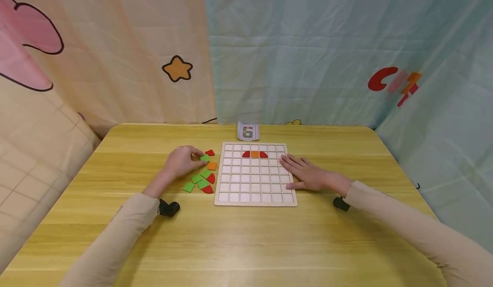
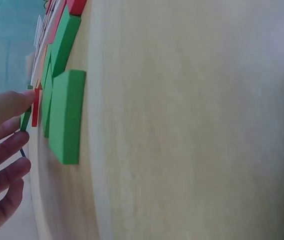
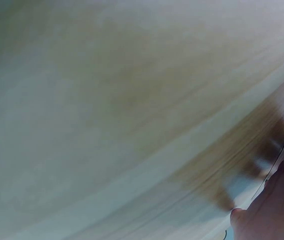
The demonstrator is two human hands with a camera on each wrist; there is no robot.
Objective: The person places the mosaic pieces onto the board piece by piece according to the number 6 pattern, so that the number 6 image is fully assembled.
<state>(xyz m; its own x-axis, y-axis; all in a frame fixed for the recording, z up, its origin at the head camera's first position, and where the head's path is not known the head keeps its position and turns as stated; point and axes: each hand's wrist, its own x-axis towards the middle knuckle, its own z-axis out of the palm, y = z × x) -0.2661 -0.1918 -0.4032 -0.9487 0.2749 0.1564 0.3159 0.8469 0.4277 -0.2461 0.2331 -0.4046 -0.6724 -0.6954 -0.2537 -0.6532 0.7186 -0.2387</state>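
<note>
- The left hand [image 1: 184, 162] pinches a green tile [image 1: 205, 158] between thumb and finger, just off the board's left edge, toward its far left corner; the gap between those fingers is narrow.
- That tile is plain bright green; the left wrist view catches it almost edge-on, so its full outline is hard to judge.
- The right hand [image 1: 308, 176] lies with straight fingers over the board's right edge, thumb spread wide from the rest, holding nothing.
- The board [image 1: 255, 178] is pale, with a raised rim and a grid of square cells. In the second row from its far edge sit a red quarter-round, an orange square [image 1: 254, 154] and another red quarter-round, forming a low dome.
- Beside the board's left edge lie loose pieces: flat green squares [image 1: 188, 187], an orange tile [image 1: 212, 166] and red pieces [image 1: 207, 189], some touching or overlapping.
- A small card [image 1: 248, 131] with a printed coloured figure on a grid lies between the board's far edge and the far edge of the wood-grained surface [image 1: 246, 244].
</note>
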